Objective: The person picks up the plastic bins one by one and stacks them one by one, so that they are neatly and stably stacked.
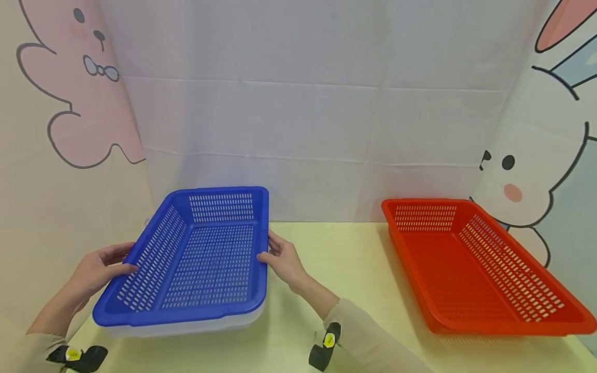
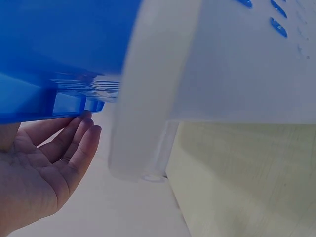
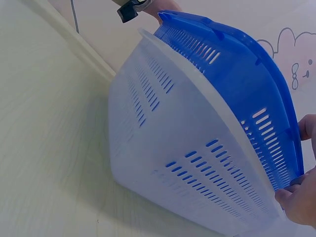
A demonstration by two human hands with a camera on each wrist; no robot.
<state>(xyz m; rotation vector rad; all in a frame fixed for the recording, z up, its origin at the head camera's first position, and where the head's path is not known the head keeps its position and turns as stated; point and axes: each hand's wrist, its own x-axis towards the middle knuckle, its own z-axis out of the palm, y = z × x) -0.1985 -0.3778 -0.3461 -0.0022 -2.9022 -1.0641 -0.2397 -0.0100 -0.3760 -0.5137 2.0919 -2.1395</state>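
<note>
A blue plastic basket with slotted walls sits partly inside a white basket. In the right wrist view the blue rim stands well above the rim of the white basket, which rests on the table. My left hand holds the left rim of the blue basket, thumb on top; in the left wrist view its fingers curl beneath that rim. My right hand pinches the opposite rim, with the thumb over it and fingers outside. Its fingertips lie close to the white rim in the right wrist view; contact there is unclear.
To the right on the pale wooden table stands a red plastic basket with slotted walls. A white cloth backdrop hangs behind the table, and cartoon-printed sheets flank both sides.
</note>
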